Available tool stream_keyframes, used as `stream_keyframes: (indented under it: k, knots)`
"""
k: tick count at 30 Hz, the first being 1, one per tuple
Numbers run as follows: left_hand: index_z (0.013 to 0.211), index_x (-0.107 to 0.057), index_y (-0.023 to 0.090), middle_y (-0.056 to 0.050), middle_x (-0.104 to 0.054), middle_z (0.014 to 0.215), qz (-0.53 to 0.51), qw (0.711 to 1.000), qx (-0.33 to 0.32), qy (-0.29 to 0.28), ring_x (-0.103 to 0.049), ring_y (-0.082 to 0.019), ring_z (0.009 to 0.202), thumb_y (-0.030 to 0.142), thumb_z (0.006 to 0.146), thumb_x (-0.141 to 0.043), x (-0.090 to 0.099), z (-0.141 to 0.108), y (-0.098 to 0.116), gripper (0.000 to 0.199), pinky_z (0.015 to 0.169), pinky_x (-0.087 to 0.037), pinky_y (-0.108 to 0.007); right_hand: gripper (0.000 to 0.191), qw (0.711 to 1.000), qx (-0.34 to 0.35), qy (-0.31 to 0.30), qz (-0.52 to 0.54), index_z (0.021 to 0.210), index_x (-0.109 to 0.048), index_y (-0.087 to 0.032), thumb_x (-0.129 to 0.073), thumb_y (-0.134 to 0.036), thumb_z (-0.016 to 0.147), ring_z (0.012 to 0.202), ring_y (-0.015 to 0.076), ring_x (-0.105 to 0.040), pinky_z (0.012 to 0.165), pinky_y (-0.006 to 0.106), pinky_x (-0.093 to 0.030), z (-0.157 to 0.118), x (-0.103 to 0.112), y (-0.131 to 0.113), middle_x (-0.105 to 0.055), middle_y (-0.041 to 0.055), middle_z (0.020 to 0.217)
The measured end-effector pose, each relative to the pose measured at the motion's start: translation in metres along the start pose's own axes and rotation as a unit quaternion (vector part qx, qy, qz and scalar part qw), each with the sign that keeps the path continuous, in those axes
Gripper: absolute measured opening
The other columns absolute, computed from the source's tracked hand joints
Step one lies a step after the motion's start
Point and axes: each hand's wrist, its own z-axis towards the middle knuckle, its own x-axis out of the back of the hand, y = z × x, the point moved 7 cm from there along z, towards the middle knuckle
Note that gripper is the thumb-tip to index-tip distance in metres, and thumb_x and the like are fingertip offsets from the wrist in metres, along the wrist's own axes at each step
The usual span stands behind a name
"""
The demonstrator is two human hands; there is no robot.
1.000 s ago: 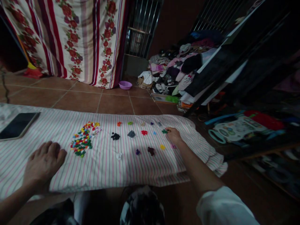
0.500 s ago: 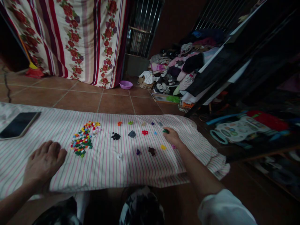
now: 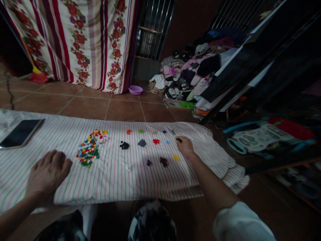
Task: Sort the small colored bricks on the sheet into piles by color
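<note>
At the lower left of the frame the left hand (image 3: 48, 170) lies palm down on the cloth (image 3: 105, 187), fingers loosely bent, with nothing seen in its hold. Right of centre, beyond the yellow pile (image 3: 176, 157), the right hand (image 3: 184, 145) has its fingers drawn together at the green pieces (image 3: 179, 140); whether it grips any cannot be told. The step in hand looks to be gathering or tidying these pieces, and the next move seems to call for a light fingertip touch, since the blue pile (image 3: 167, 142) is near. The piles (the mixed one (image 3: 87, 151) left of centre too) lie loose on the cloth, in no container. Farther off, at upper centre, stands a basin (image 3: 135, 90), its inside too dim to read. Right of it, a box (image 3: 155, 89) has a white garment (image 3: 158, 80) over it.
</note>
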Motion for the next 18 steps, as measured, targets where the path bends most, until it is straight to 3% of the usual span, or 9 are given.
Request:
stream_keyframes:
  k: [7,12,18]
  knots:
    - [0.103,-0.066,0.022,-0.012,-0.054,0.118,-0.012,0.999,0.004,0.031,-0.041,-0.034,0.125,0.009,0.081,-0.037,-0.004,0.0,-0.001,0.039,0.09,-0.043,-0.043,0.028,0.999,0.004,-0.022,-0.023,0.096,-0.074,-0.016,-0.057,-0.011,0.074,0.099,0.0198,-0.066,0.098,0.03,-0.045,0.004,-0.001,-0.001,-0.074,0.0091,0.102]
    - [0.104,-0.067,0.022,-0.012,-0.056,0.116,-0.017,1.0,0.001,-0.019,-0.045,-0.033,0.121,0.013,0.086,-0.036,0.001,0.001,-0.001,0.037,0.087,-0.045,-0.042,0.028,0.999,0.025,-0.034,0.015,0.099,-0.073,-0.017,-0.057,-0.014,0.076,0.102,0.0191,-0.065,0.098,0.03,-0.045,0.005,-0.001,-0.003,-0.073,0.008,0.106]
    - [0.109,-0.065,0.021,-0.011,-0.056,0.12,-0.019,0.999,0.019,-0.033,-0.044,-0.032,0.122,0.015,0.087,-0.035,0.004,0.002,-0.001,0.038,0.09,-0.044,-0.042,0.025,0.999,0.012,-0.025,0.02,0.09,-0.075,-0.018,-0.055,-0.014,0.077,0.099,0.0189,-0.066,0.097,0.03,-0.046,0.005,0.0,-0.001,-0.073,0.0073,0.1]
